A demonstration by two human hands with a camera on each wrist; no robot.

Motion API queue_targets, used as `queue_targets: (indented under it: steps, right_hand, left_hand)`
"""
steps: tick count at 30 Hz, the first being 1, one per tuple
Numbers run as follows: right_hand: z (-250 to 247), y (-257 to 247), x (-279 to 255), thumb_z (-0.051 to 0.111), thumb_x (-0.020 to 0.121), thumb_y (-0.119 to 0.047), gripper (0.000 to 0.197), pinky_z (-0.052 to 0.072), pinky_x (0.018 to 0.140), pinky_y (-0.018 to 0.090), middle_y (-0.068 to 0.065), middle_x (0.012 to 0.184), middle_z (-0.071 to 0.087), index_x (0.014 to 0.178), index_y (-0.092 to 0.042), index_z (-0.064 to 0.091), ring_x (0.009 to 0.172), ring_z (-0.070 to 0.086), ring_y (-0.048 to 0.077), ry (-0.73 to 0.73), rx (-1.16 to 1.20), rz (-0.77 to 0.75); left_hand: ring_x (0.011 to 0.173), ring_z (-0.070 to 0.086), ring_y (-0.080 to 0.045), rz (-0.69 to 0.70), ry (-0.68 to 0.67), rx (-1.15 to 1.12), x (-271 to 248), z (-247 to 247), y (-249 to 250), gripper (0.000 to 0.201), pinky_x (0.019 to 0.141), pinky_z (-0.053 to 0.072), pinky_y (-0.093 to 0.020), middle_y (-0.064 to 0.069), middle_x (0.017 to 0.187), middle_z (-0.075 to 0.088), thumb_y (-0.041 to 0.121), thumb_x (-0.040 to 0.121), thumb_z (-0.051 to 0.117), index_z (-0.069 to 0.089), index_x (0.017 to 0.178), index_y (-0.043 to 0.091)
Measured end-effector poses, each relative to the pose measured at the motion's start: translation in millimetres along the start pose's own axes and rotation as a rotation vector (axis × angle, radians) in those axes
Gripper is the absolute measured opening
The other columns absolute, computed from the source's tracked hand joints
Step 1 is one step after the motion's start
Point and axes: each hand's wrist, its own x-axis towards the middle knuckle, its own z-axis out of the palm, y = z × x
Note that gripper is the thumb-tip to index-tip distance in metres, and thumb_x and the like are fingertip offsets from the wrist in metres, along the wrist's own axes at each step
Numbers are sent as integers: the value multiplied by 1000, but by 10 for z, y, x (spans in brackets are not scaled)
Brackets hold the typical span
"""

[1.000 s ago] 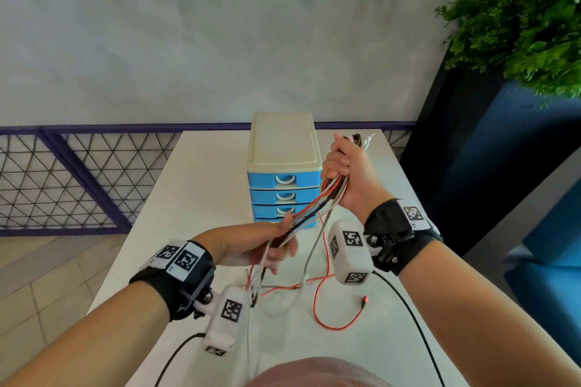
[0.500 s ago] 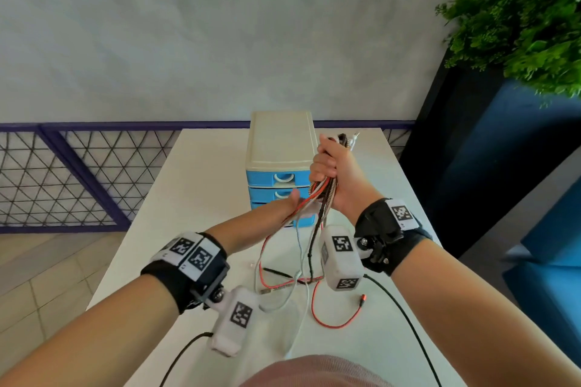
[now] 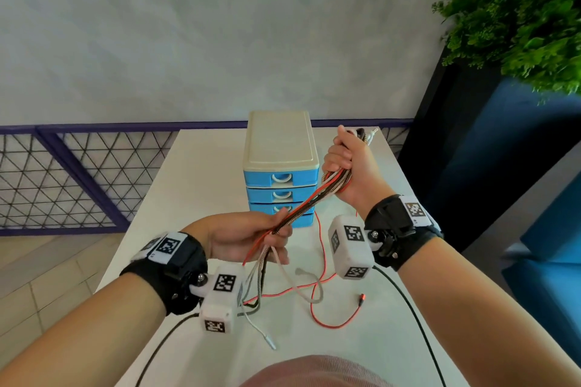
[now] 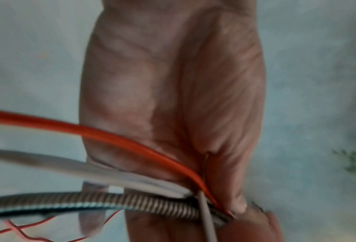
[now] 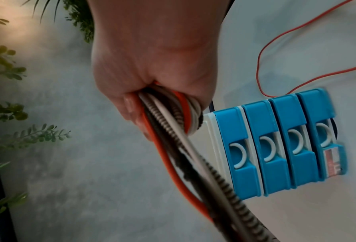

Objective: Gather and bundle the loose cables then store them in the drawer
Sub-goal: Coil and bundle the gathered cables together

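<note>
My right hand [image 3: 349, 166] fists the upper end of the cables [image 3: 309, 203], raised beside the drawer unit [image 3: 281, 166]. My left hand [image 3: 248, 237] pinches the same bunch lower down. Loose ends trail onto the surface [image 3: 195, 185], incl. a red wire [image 3: 334, 325]. All drawers closed.

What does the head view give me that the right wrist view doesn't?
Head only: the left hand pinching the cables lower down, and their loose tails on the table.
Right wrist only: all four drawer fronts shut, with a label on the bottom one.
Both: the right hand gripping the cable bunch beside the drawer unit.
</note>
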Motion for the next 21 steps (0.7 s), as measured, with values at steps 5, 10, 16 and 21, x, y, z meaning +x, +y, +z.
queue_targets:
  steps: [5,10,16,21]
  right_hand:
    - [-5,-13,8,52,98,-29,40,31,37,15,-10,41,30,60,-19,41,32,28,3,-4,18,-18]
    - [-41,-11,-2,54,97,-30,39,31,38,16,-9,42,31,61,-18,43,33,28,3,4,38,-26]
    - [-83,-35,-6,52,97,-29,38,29,38,15,-10,41,31,62,-18,45,32,28,3,17,33,-32]
    - [-125,-54,-26,51,98,-27,32,28,38,14,-11,40,33,68,-17,46,31,30,3,-13,-60,37]
  left_hand:
    - [69,67,-17,35,15,-310,-35,-132,-96,33,108,35,-36,3,54,51,38,92,49,61,82,10]
    - [38,34,-5,-25,-54,-422,-73,-107,-40,27,46,53,-22,3,54,42,31,82,71,59,86,7]
    - [43,30,-4,-134,7,-21,-144,-161,-16,44,53,36,-18,9,56,35,55,92,38,53,78,16]
    - [47,32,-6,-76,226,37,-175,-82,26,47,49,25,-18,4,58,46,46,99,25,51,85,9]
